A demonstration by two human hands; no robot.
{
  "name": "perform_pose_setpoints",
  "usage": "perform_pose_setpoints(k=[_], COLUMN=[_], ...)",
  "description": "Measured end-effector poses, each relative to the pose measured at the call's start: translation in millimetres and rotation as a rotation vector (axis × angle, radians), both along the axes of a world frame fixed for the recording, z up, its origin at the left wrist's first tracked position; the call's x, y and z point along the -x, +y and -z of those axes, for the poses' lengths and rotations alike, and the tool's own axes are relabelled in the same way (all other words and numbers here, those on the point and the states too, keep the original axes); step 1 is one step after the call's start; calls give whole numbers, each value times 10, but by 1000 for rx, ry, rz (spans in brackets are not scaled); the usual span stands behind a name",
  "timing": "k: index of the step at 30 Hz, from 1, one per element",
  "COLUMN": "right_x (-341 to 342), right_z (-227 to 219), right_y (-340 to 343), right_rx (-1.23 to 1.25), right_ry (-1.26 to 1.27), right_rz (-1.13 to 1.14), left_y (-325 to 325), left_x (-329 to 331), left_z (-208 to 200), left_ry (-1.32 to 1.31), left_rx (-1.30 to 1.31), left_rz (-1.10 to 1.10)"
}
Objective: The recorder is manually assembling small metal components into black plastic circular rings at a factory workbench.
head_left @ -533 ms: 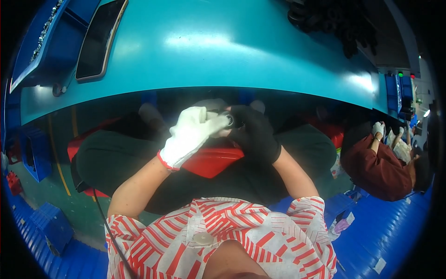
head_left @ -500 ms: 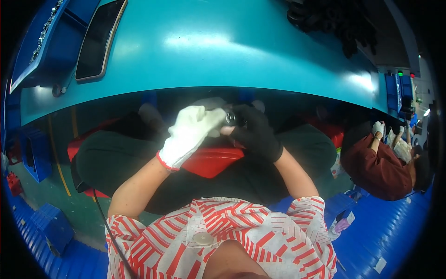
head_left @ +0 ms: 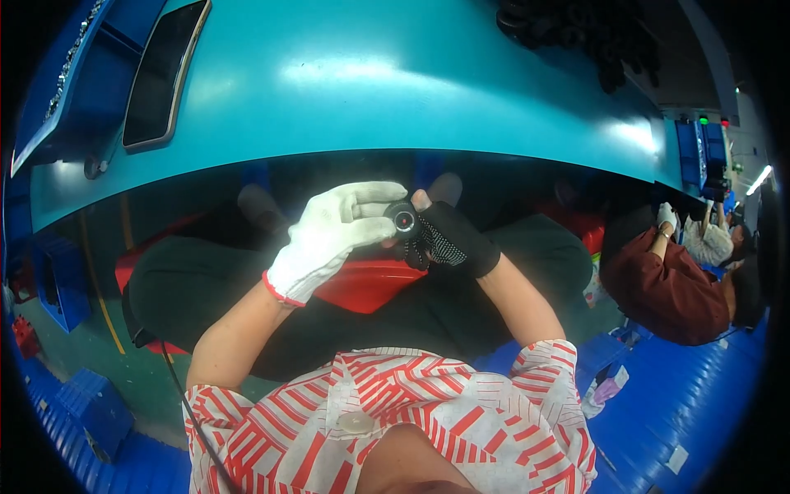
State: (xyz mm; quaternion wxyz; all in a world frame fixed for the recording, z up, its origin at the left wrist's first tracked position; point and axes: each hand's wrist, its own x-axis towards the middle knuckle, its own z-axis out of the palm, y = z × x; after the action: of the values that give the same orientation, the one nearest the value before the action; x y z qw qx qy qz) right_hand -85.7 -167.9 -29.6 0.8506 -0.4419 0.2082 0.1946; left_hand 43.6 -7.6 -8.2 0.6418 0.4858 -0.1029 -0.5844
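Above my lap, just short of the table edge, both hands meet around a small black round part (head_left: 403, 221) with a pale ring and a reddish spot at its centre. My left hand (head_left: 325, 229), in a white glove with a red cuff, pinches it between thumb and fingers. On its other side my right hand (head_left: 454, 240) wears a black glove with light grip dots and bare fingertips. Its fingers curl against the part and its thumb points up. The part's underside is hidden by the fingers.
A turquoise table (head_left: 329, 99) curves ahead, bearing a phone (head_left: 164, 74) and a blue bin (head_left: 90, 90) of small metal pieces at left. Black ring-like parts (head_left: 584, 37) are heaped far right. Blue crates (head_left: 95, 412) stand at lower left; co-workers (head_left: 666, 280) sit at right.
The part has turned so that its ringed end shows more plainly. My left fingers have stretched out over it, and my right hand has rolled, bringing its dotted palm side and thumb into sight.
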Motion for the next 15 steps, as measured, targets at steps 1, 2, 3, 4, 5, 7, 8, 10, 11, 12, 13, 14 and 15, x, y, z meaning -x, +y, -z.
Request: perform_pose_setpoints(k=[1,2,3,4,5,7,8,10,11,12,13,14,15], right_x=[-2,0,2,0,2,15,17,11,9,6,7,12,19], right_z=[-9,-3,12,27,47,98,114,143,158,174,183,196,206], right_y=[16,15,10,11,12,9,23,63,61,54,43,15,-27], right_rx=[74,74,57,38,37,-27,-25,-100,-99,-74,-49,-47,-101], right_ry=[7,7,3,-2,-4,14,14,67,66,41,16,15,16], right_rz=[10,10,8,5,2,23,22,101,100,100,101,100,60], left_y=[-1,-7,-17,-16,-4,22,21,16,20,23,25,27,31], left_x=[0,5,12,13,8,-2,4,15,12,9,8,5,1], left_z=[8,12,15,14,42,117,120,115,125,145,158,163,163], left_ry=[43,43,28,12,10,9,10,85,84,38,-8,-9,-77], left_rx=[19,19,15,10,10,-6,-4,-8,-7,-26,-44,-42,-48], left_rz=[-8,-8,-22,-38,-40,-32,-33,-112,-113,-105,-96,-96,-108])
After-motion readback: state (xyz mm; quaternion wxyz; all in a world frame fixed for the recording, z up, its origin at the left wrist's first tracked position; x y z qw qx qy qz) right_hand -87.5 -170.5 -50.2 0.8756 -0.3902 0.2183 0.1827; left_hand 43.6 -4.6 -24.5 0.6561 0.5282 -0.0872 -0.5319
